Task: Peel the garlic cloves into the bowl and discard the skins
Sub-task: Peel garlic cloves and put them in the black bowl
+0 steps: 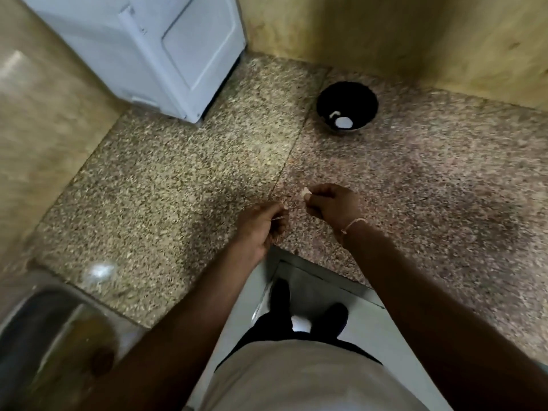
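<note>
At far left we see a steel sink (38,330) set into the speckled bench (166,185), with a white appliance (154,48) standing at the back. Over the bench's front edge our left hand (261,229) curls its fingers around a thin scrap of garlic skin (278,218), and just beside it our right hand (332,204) pinches a garlic clove (305,192) at its fingertips. Farther right and back, well apart from both hands, the black bowl (347,96) sits on the bench with pale peeled cloves (342,121) in its bottom.

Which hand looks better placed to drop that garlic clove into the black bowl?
The right hand, probably. It pinches the garlic clove and is nearer the black bowl across the counter. The left hand is farther away and seems to pinch only a thin scrap of skin.
</note>
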A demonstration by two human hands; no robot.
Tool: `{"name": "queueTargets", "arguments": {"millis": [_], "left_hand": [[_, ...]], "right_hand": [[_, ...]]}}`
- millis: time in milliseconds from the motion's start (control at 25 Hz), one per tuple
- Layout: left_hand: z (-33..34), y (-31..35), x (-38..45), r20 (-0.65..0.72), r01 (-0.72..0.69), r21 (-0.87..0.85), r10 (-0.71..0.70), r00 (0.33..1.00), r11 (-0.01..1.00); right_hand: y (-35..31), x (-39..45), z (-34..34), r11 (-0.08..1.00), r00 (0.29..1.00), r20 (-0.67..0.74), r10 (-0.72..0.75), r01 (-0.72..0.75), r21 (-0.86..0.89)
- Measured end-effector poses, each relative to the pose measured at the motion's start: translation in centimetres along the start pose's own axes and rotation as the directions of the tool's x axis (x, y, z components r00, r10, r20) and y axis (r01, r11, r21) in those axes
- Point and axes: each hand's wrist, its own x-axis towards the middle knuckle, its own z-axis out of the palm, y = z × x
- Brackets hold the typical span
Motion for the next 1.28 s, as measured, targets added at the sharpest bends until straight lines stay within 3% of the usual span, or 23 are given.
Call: {"name": "queueTargets", "arguments": {"millis": [80, 240, 520, 680, 920, 1120, 1280], "left_hand": [[-1.2, -0.8, 0.9, -0.049, 0.009, 0.008, -0.009, 0.999, 1.0], [-2.0, -1.3, 2.1, -0.101, 0.021, -0.005, -0.021, 0.995, 1.0], [0.9, -2.1, 2.5, -0.089, 0.023, 0.063, -0.017, 0.996, 0.998], [4.1, -3.2, 2.2, 0.038, 0.008, 0.193, -0.015, 0.999, 0.981], [8.3, -4.0, 2.1, 0.152, -0.06, 0.33, 0.01, 0.988, 0.942], [8.1, -3.5, 4.7, 0.18, 0.012, 0.303, -0.07, 0.981, 0.953], [7.7, -3.7, 7.1, 0.146, -0.128, 0.479, 0.065, 0.987, 0.869]], "right_hand": [[1.2, 2.2, 1.3, 0.979, 1.0, 0.005, -0.011, 0.011, -0.204], [2.4, 3.8, 2.4, 0.832, 0.985, -0.047, -0.164, 0.113, -0.544], [1.7, 1.4, -0.3, 0.831, 0.976, 0.04, -0.214, 0.203, -0.518], [2.2, -1.5, -3.9, 0.816, 0.944, 0.178, -0.276, 0.329, -0.475], [1.9, -1.9, -7.5, 0.53, 0.819, 0.236, -0.523, 0.53, -0.662], [1.4, 0.2, -7.2, 0.541, 0.884, 0.089, -0.459, 0.357, -0.762], [2.3, 1.6, -5.6, 0.39, 0.853, 0.082, -0.516, 0.319, -0.864]]}}
